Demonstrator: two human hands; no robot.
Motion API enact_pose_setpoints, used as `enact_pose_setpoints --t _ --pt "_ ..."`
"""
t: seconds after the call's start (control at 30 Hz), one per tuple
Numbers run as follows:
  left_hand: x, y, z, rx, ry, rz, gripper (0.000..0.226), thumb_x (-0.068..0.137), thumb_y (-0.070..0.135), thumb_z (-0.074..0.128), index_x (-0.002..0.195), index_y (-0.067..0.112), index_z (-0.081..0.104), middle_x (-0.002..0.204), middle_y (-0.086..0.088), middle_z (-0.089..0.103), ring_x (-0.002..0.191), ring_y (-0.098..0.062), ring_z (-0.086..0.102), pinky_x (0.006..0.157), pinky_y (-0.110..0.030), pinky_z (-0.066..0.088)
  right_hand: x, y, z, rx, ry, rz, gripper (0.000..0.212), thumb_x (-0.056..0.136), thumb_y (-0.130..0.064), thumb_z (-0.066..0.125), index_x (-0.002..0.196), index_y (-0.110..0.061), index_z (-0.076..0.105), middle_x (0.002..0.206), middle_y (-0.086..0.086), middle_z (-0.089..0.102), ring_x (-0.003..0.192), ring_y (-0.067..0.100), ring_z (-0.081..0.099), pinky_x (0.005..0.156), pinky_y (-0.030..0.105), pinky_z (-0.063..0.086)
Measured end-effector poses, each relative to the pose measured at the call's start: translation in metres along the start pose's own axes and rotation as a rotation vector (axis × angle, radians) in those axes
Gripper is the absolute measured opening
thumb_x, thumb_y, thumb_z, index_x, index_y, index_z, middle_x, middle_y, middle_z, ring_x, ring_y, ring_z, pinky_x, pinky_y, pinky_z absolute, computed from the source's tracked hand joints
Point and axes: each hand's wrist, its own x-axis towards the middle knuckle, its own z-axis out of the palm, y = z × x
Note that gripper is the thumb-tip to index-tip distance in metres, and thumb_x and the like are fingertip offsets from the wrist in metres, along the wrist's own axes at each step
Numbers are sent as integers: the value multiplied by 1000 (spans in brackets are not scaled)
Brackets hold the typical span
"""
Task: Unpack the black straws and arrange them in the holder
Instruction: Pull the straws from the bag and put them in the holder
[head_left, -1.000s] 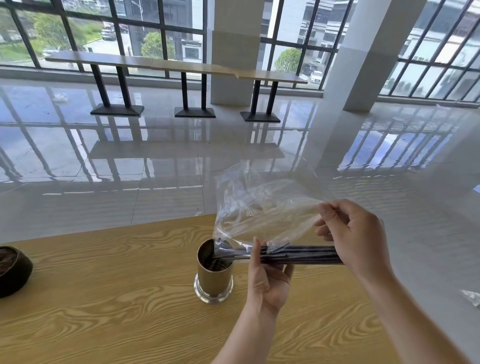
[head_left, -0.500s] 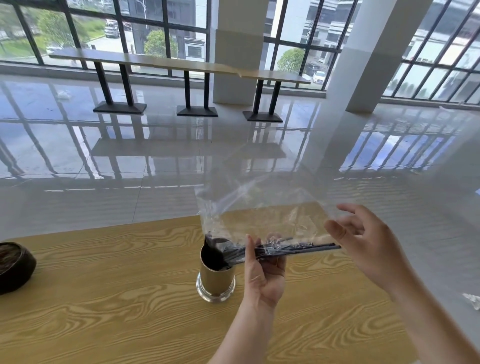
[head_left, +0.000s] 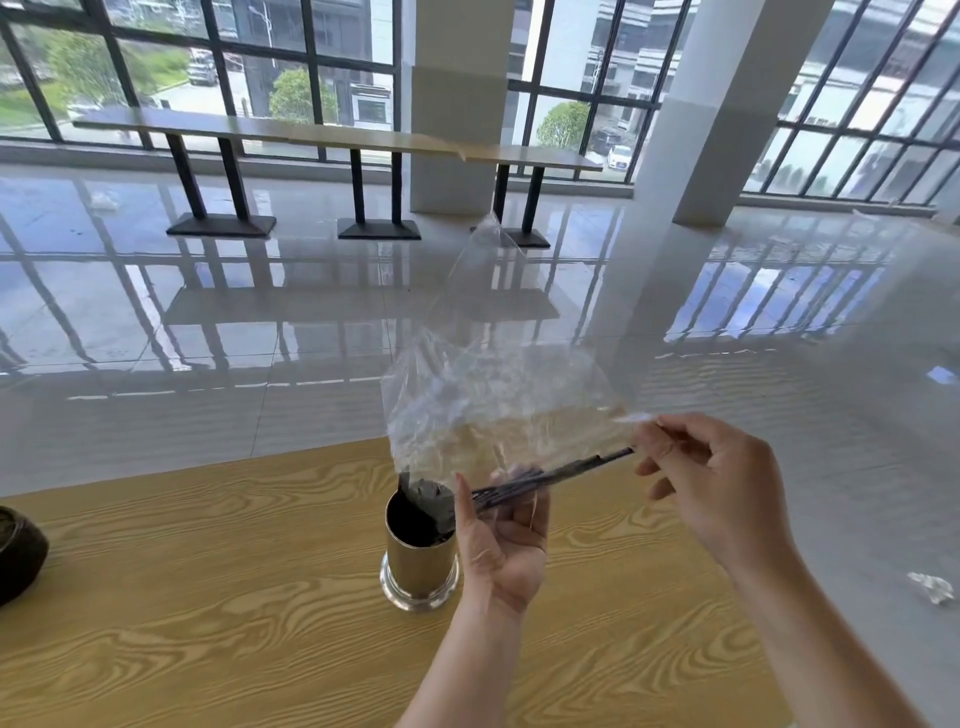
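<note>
The black straws (head_left: 550, 475) are now tilted, their lower ends over the gold holder (head_left: 420, 561) on the tabletop (head_left: 208, 597), no longer level. The left hand (head_left: 506, 540) grips them through the clear bag (head_left: 493, 410); the right hand (head_left: 711, 483), half a second ago open, pinches the bag's edge, likely to slide it off.

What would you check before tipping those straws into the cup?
1. Straws gripped: ok, left hand holds the bundle through the bag.
2. Bag out of the way: not ok, it is around the straws and its lower end dips into the cup.
3. Right hand on the bag: ok, it pinches the bag's corner by the straw tips.
4. Cup upright on the table: ok.
5. Straws aimed down: not ok, they lie slanted across the rim.
6. Room in cup: cannot tell.
</note>
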Motion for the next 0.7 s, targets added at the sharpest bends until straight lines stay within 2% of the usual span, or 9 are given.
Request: enact_pose_setpoints --t 0.1,0.27,0.47,0.63,0.7 --pt "-1 2 1 -25 16 16 64 75 56 76 112 4 64 102 -18 73 91 -31 71 84 -42 59 11 -13 11 -19 -108 -19 9 91 -31 73 84 -37 73 67 -7 75 50 15 70 55 41 61" --pt "-4 6 1 -60 32 5 69 73 57 77 114 4 64 99 -17 76 85 -32 75 90 -43 57 25 -30 13 34 -126 -63 5 90 -28 74 86 -29 76 70 -7 76 58 11 73 55 34 62" --pt "-4 9 1 -78 58 10 74 76 58 76 122 2 58 103 -19 74 89 -33 73 97 -44 53 25 -35 13 98 -154 -55 7 91 -24 72 88 -20 77 72 0 77 62 19 74 57 45 63" --pt "-5 10 4 -72 49 2 79 75 58 77 129 4 58 109 -18 74 94 -33 73 87 -43 59 24 -41 15 300 -195 -114 14 97 -18 65 87 -24 73 92 2 79 67 24 75 51 38 61" --pt "-7 9 2 -82 47 9 81 74 59 77 132 5 58 114 -17 73 95 -32 73 85 -43 60 25 -43 21 297 -272 -100 14 98 -17 63 87 -22 70 98 0 79 73 24 76 54 40 62"
